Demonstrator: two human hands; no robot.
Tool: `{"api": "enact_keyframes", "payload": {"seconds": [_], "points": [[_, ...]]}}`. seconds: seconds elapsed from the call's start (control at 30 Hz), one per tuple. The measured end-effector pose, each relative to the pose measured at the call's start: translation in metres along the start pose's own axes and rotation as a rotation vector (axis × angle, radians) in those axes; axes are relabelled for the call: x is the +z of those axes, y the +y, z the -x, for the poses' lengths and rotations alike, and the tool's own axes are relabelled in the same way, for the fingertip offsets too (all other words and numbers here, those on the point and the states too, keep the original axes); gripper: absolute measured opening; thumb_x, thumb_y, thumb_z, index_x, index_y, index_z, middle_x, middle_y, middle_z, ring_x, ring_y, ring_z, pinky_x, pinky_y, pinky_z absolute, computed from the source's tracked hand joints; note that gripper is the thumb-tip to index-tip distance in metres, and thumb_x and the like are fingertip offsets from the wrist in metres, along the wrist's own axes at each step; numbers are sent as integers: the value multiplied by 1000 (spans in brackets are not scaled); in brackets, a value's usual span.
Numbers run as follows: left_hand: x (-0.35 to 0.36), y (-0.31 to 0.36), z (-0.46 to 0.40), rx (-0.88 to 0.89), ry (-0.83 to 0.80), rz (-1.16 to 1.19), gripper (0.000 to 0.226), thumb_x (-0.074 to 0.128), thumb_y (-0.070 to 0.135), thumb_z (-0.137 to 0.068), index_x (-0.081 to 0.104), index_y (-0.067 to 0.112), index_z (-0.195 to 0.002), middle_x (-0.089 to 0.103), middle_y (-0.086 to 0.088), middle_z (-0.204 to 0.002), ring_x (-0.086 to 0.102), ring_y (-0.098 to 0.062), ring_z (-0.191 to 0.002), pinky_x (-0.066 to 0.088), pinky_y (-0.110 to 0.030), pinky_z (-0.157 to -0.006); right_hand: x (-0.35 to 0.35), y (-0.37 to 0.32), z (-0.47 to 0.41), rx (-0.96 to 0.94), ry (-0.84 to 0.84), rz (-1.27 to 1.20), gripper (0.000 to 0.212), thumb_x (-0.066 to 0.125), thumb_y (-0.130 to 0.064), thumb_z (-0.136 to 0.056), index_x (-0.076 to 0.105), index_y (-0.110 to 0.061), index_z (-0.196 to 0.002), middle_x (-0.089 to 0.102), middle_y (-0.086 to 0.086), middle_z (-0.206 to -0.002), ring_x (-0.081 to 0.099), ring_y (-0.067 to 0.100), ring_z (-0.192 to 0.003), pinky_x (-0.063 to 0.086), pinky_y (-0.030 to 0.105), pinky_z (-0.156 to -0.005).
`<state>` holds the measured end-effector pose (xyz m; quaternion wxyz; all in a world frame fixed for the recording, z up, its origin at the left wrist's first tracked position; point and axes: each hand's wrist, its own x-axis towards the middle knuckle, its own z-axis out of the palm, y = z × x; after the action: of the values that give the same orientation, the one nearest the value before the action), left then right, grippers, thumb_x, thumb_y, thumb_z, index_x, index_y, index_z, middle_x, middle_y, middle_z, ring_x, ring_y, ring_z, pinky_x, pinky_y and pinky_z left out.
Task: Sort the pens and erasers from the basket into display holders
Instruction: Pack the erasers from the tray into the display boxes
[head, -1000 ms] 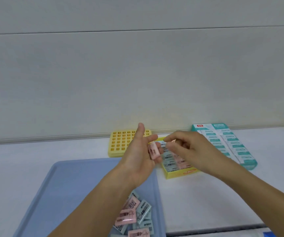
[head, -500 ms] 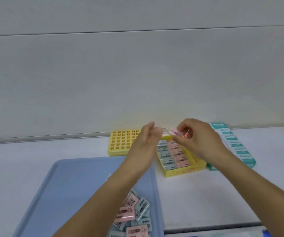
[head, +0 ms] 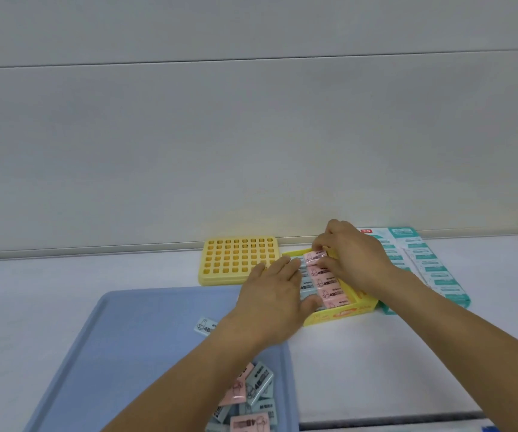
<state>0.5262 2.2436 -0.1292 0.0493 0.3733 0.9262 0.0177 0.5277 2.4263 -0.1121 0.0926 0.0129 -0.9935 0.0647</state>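
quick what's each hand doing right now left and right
Left hand: open, fingers straight, resting flat on the erasers in the yellow display box.
Right hand: fingers pinching a pink eraser at the far end of the box.

both hands (head: 274, 294) and forearms are bare, with no sleeves or jewellery.

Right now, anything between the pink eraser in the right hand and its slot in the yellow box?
Nothing visible. The right hand pinches the pink eraser at the far end of the pink row in the yellow display box; the left hand lies flat over the neighbouring blue row.
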Motion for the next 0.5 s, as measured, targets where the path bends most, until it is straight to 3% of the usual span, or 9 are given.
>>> {"api": "enact_keyframes", "payload": {"seconds": [0.2, 0.37, 0.43, 0.5], "points": [[1, -1, 0, 8, -12, 39, 68, 23, 56, -101, 24, 12, -153, 12, 2, -163, 1, -12, -150, 3, -42, -121, 6, 0, 3, 129, 3, -111, 17, 69, -40, -86, 73, -33, -101, 49, -9, -93, 53, 14, -96, 37, 30, -67], [-1, -5, -1, 40, -10, 98, 64, 30, 53, -101, 29, 15, -152, 16, 2, -163, 5, -12, -150, 8, -42, -121, 3, -6, 7, 162, -20, -101, 17, 61, -37, -93, 72, -35, -105, 43, -7, -93, 53, 17, -95, 38, 30, -67], [-11, -12, 2, 65, 26, 332, 55, 41, 43, -102, 36, 17, -149, 29, -1, -158, 20, -17, -147, 19, -38, -119, -1, -10, 11, 146, -58, -56, 22, 55, -38, -95, 69, -34, -111, 42, -3, -97, 53, 21, -99, 40, 32, -69], [-22, -26, 16, 30, 162, 621, 44, 48, 33, -101, 46, 21, -144, 42, 2, -151, 33, -14, -141, 26, -32, -116, -4, -13, 19, 131, -57, -31, 32, 54, -39, -95, 60, -33, -125, 46, 2, -109, 51, 24, -109, 45, 35, -76]]}}
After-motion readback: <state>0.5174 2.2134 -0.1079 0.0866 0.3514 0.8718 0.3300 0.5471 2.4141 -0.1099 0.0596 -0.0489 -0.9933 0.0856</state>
